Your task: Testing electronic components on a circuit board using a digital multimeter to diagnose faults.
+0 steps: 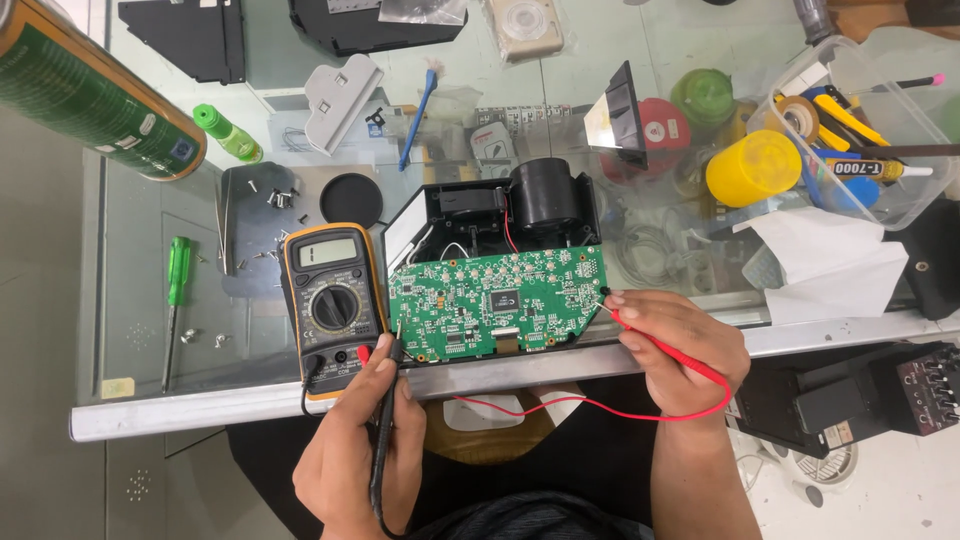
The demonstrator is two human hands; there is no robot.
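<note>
On the green circuit board [497, 303], left hand [362, 450] pinches black probe [385, 425], right hand [682, 350] pinches red probe [660, 345].

The green circuit board [497, 302] lies flat, components up, atop a black housing [520, 205]. The black probe [386, 410], pinched upright, tips onto the board's left edge; the red probe [640, 328], gripped opposite, touches its right edge.

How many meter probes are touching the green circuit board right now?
2. The black probe, in the left hand, meets the circuit board at its lower left edge; the red probe, in the right hand, meets its right edge.
</note>
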